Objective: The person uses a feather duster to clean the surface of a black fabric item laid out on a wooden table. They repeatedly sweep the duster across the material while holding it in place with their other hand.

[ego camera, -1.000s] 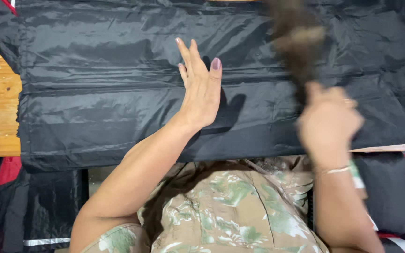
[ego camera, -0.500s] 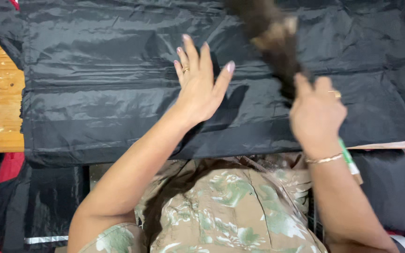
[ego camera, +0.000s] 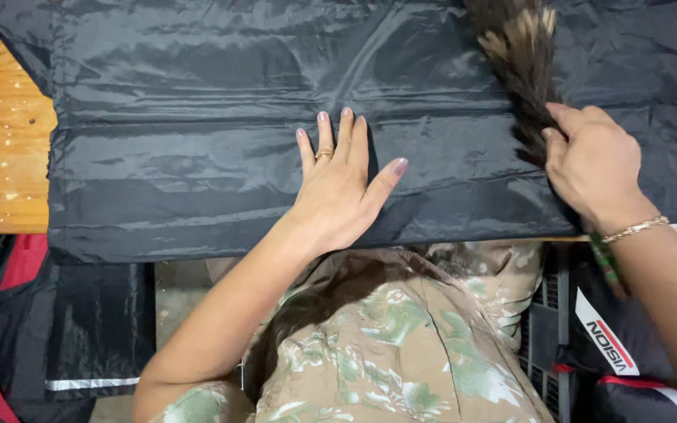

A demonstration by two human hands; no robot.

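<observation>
One black fabric sheet covers the wooden table, its edges cut off by the frame. One brown brush, top cropped, rests on it, grasped by the right hand, which hides the handle. The left hand lies flat, fingers released, pressing the fabric.
</observation>
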